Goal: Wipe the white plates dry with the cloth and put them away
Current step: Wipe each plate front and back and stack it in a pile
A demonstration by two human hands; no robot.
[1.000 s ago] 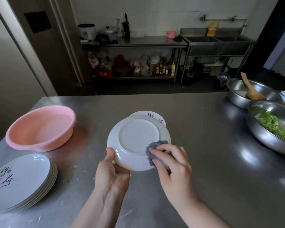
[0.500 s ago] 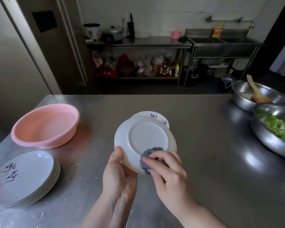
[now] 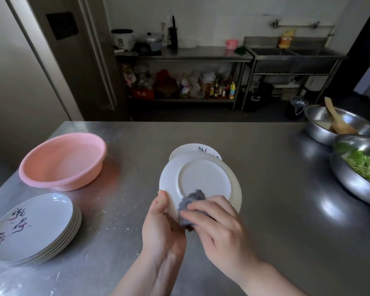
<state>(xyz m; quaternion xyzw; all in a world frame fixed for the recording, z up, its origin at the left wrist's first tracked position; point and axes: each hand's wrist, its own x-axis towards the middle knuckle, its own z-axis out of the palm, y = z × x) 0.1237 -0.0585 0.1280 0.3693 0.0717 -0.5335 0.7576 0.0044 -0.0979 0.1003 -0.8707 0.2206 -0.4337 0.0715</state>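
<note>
A: What's sitting at 8 o'clock?

B: Stack of white round plates w/ black brush lettering (image 3: 31,228), lying flat on the grey steel table (image 3: 276,189). Round pink plastic basin (image 3: 62,160) is sitting at 10 o'clock, just beyond the stack.

A: And centre?

B: Left hand (image 3: 161,229) is gripping the near rim of a white round plate (image 3: 201,180), underside facing up, thumb lying on top. Another lettered white plate (image 3: 195,149) is lying behind it.

A: Right hand?

B: Right hand (image 3: 220,229) is pressing a small crumpled grey cloth (image 3: 190,205) onto the held plate at its 6 o'clock, fingers curling over it.

A: 3 o'clock?

B: Steel bowl holding green leaves (image 3: 359,169); steel bowl w/ wooden spatula (image 3: 338,122) is sitting at 2.
</note>
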